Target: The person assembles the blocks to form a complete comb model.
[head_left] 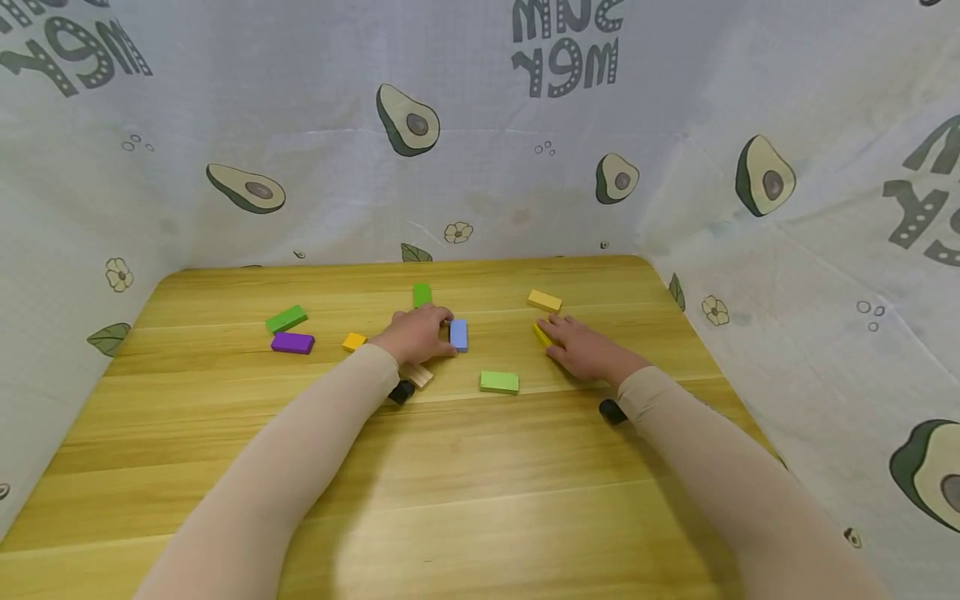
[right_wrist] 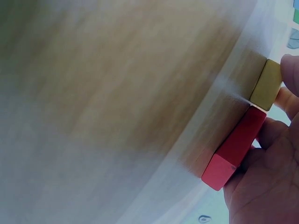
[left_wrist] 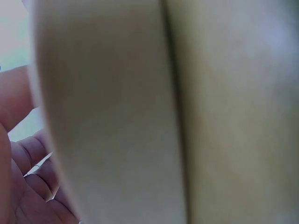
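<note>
- Blue block [head_left: 459,336] is lying on the wooden table [head_left: 465,492], just beside the left hand [head_left: 418,333].
- The left thumb and index finger are bracketing its near side, partly spread — whether they are pinching it, I cannot tell, the left wrist view being mostly blur.
- The right hand [head_left: 588,350] is resting over a yellow block [head_left: 541,335], fingers loosely spread, a digit meeting it; a firm grip is not showing.
- A red block [right_wrist: 240,137] is lying beside the yellow one under that hand, visible only in the right wrist view.
- Lime block [head_left: 499,382], pale orange block [head_left: 544,300], far green block [head_left: 422,294] and plain wood block [head_left: 417,376] are lying around the hands, untouched as far as shows.
- Purple block [head_left: 292,342], left green block [head_left: 287,319] and small orange block [head_left: 354,342] are waiting farther left.
- Nothing visible is standing stacked — the handling is seemingly at an early stage, most pieces remaining scattered.
</note>
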The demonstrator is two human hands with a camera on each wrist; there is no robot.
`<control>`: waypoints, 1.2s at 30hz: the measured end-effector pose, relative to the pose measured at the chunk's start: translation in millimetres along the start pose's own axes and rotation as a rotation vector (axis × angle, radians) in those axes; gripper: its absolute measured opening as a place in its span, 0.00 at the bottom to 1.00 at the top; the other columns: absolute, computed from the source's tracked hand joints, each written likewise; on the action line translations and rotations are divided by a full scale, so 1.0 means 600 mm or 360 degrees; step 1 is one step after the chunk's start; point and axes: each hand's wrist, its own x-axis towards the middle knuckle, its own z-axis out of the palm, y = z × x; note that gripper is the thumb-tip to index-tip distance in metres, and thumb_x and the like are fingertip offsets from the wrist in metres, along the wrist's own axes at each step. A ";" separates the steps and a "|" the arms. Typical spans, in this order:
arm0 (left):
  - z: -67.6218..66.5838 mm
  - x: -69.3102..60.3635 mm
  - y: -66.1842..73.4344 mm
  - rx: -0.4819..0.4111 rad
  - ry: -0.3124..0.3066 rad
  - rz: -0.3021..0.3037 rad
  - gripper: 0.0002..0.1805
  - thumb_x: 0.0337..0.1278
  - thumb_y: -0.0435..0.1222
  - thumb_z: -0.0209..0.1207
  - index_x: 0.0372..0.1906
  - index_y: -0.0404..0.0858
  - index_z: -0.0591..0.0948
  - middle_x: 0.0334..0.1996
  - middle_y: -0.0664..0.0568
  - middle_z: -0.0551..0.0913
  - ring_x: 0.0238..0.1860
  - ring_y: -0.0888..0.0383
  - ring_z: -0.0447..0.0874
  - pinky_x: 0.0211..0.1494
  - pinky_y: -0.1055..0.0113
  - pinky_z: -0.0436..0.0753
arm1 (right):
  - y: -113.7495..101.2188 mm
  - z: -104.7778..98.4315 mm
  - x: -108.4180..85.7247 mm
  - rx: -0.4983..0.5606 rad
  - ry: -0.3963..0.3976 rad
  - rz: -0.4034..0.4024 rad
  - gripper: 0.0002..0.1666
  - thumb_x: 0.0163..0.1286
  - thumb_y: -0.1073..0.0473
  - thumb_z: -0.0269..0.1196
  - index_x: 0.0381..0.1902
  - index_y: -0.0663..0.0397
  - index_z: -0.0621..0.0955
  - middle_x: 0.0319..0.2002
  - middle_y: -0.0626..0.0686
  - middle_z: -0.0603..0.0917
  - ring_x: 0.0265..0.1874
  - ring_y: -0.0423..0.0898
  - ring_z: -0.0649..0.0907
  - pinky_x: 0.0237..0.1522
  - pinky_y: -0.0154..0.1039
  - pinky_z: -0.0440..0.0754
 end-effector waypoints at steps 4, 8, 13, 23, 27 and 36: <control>-0.001 0.001 0.000 -0.0005 -0.0002 -0.0003 0.38 0.67 0.53 0.69 0.75 0.41 0.73 0.72 0.45 0.76 0.71 0.48 0.77 0.70 0.44 0.69 | 0.001 0.000 0.001 -0.0005 -0.0001 0.0004 0.37 0.87 0.53 0.49 0.86 0.55 0.53 0.84 0.68 0.50 0.83 0.71 0.50 0.80 0.68 0.56; -0.001 0.002 -0.001 -0.0009 0.0001 -0.0003 0.38 0.66 0.53 0.69 0.74 0.40 0.74 0.72 0.45 0.76 0.70 0.48 0.77 0.69 0.44 0.69 | 0.002 0.001 0.002 -0.0006 -0.0004 0.0007 0.37 0.87 0.53 0.49 0.86 0.54 0.53 0.85 0.67 0.50 0.83 0.71 0.50 0.81 0.68 0.56; -0.001 0.004 -0.005 -0.0020 0.0002 -0.0007 0.38 0.65 0.54 0.70 0.73 0.39 0.74 0.71 0.46 0.77 0.68 0.49 0.79 0.69 0.46 0.68 | 0.002 0.002 0.003 -0.0007 -0.0006 0.0005 0.37 0.87 0.53 0.49 0.86 0.54 0.53 0.85 0.67 0.49 0.83 0.71 0.50 0.81 0.68 0.56; -0.013 -0.004 -0.008 -0.0041 0.0057 0.0007 0.38 0.64 0.53 0.69 0.72 0.38 0.75 0.70 0.47 0.80 0.67 0.50 0.80 0.69 0.47 0.68 | 0.002 0.000 0.001 -0.0010 0.0004 -0.0002 0.37 0.87 0.54 0.50 0.86 0.55 0.53 0.84 0.68 0.50 0.83 0.72 0.51 0.80 0.68 0.57; -0.019 -0.007 -0.011 -0.0069 0.0066 -0.0014 0.37 0.64 0.51 0.70 0.72 0.37 0.75 0.68 0.47 0.81 0.67 0.49 0.81 0.70 0.46 0.67 | 0.001 -0.001 0.001 -0.0006 -0.0002 -0.0006 0.37 0.87 0.54 0.50 0.86 0.56 0.53 0.84 0.68 0.51 0.82 0.72 0.51 0.80 0.68 0.57; -0.021 -0.003 -0.035 -0.0068 0.0100 -0.0048 0.38 0.62 0.52 0.71 0.71 0.37 0.75 0.68 0.46 0.81 0.67 0.49 0.80 0.69 0.46 0.67 | 0.003 0.001 0.001 -0.0029 0.0000 -0.0014 0.37 0.87 0.54 0.50 0.86 0.57 0.53 0.84 0.69 0.51 0.83 0.71 0.51 0.80 0.67 0.57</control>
